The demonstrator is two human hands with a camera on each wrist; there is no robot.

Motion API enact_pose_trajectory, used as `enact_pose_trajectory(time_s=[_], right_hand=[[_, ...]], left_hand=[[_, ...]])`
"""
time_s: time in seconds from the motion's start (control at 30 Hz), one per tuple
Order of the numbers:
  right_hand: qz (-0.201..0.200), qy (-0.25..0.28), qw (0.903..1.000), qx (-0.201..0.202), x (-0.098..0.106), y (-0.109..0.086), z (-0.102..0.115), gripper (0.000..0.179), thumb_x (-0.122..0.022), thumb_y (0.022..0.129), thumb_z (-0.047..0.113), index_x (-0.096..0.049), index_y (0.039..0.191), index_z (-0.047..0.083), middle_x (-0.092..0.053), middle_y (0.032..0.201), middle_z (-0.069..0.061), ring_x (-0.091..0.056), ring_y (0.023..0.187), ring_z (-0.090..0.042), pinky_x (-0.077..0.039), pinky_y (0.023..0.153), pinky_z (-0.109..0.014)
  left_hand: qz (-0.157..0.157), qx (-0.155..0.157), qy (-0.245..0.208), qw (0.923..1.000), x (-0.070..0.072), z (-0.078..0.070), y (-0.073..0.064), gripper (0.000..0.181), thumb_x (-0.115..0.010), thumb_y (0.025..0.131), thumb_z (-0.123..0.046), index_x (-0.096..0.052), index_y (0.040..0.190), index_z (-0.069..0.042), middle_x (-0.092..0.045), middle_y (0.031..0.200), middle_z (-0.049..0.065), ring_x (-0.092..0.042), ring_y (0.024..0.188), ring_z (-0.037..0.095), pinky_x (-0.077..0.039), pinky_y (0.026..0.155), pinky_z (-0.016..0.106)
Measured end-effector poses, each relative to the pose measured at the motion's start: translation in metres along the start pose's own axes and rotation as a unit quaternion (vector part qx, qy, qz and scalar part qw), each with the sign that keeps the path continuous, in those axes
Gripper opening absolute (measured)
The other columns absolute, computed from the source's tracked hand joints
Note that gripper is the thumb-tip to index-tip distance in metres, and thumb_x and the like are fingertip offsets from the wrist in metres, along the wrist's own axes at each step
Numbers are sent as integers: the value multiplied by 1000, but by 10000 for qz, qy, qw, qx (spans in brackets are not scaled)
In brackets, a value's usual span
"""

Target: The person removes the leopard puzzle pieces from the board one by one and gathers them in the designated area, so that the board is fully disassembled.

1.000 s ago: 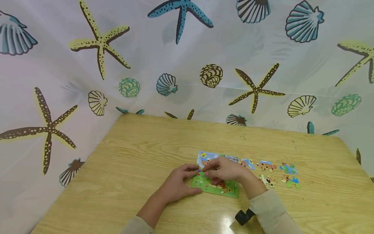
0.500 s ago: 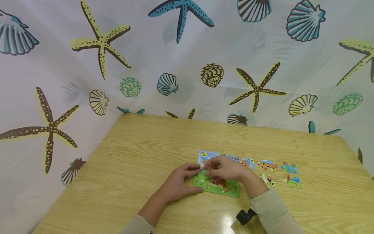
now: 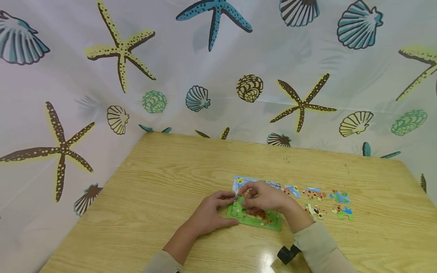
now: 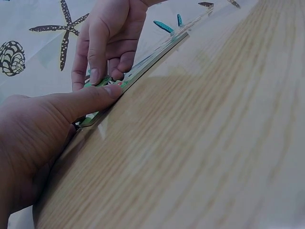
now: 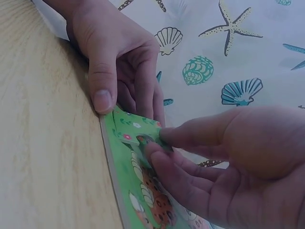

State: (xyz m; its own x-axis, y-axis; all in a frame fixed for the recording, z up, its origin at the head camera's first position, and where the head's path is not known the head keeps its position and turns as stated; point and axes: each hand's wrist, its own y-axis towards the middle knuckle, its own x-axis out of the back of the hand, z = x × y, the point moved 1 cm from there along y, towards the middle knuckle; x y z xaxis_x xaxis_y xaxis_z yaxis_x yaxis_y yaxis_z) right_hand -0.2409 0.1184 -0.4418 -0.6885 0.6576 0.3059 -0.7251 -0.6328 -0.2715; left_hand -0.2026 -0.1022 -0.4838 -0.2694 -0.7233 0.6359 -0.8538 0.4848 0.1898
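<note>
A jigsaw puzzle board (image 3: 270,226) with a green lower part and a blue upper part lies flat on the table. My left hand (image 3: 209,214) holds its left end, thumb along the near edge and fingers bent at the far side. Between the thumb and index finger of my right hand (image 3: 267,198) is a green puzzle piece with small flowers (image 5: 137,128), pinched at one end. It lies over the board's lower left corner, slightly tilted in the right wrist view. Spotted animal parts (image 5: 157,202) show on the board beside it. My right hand hides the board's middle in the head view.
Several loose puzzle pieces lie right of the board in two rows, among them a spotted piece (image 3: 314,193) and a blue and green piece (image 3: 345,212). A black object (image 3: 286,254) is at my right sleeve. A patterned sheet (image 3: 218,113) hangs behind the wooden table (image 3: 164,167).
The view shifts slightly. My right fingers move a little with the green puzzle piece at the lower left corner; my left hand stays on the board.
</note>
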Motion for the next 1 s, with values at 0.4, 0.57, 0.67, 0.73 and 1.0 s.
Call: enact_pose_trajectory(time_s=[0.4, 0.57, 0.67, 0.73, 1.0], right_hand=[[407, 882, 9952, -133, 10, -4, -8, 38, -57, 100, 8, -56, 138, 5, -64, 96, -12, -71, 85, -22, -63, 80, -35], [363, 1068, 9936, -58, 13, -7, -11, 41, -58, 100, 7, -52, 140, 0, -65, 100, -12, -73, 85, -22, -63, 83, -37], [280, 1039, 9942, 7, 13, -10, -13, 41, -60, 99, 6, -53, 138, -2, -66, 98, -13, -74, 86, -22, -63, 84, -38], [226, 994, 9948, 32, 14, -12, -15, 41, -62, 98, 6, -54, 137, -1, -67, 96, -13, -74, 86, -22, -63, 83, -38], [37, 1019, 9948, 83, 14, -26, -20, 45, -70, 94, 10, -55, 135, -1, -68, 100, -14, -74, 87, -23, -63, 83, -39]], left_hand=[[25, -15, 57, 10000, 0, 1, 0, 66, -88, 76, -34, -65, 130, -2, -59, 138, 2, -54, 132, 25, -48, 110, 45], [7, -44, 120, 9999, -1, 2, 0, 65, -88, 76, -33, -66, 129, -2, -60, 137, 3, -55, 131, 25, -48, 109, 45], [-8, -53, 162, 9999, -1, 2, 1, 65, -89, 75, -33, -67, 128, -2, -60, 136, 3, -55, 130, 25, -48, 109, 46], [-16, -36, 175, 9998, -1, 2, 1, 65, -89, 75, -34, -67, 128, -2, -60, 136, 3, -55, 130, 26, -48, 110, 46], [-60, -71, 152, 9998, -1, 1, 0, 65, -89, 74, -32, -67, 126, 0, -61, 136, 5, -55, 130, 26, -47, 110, 46]])
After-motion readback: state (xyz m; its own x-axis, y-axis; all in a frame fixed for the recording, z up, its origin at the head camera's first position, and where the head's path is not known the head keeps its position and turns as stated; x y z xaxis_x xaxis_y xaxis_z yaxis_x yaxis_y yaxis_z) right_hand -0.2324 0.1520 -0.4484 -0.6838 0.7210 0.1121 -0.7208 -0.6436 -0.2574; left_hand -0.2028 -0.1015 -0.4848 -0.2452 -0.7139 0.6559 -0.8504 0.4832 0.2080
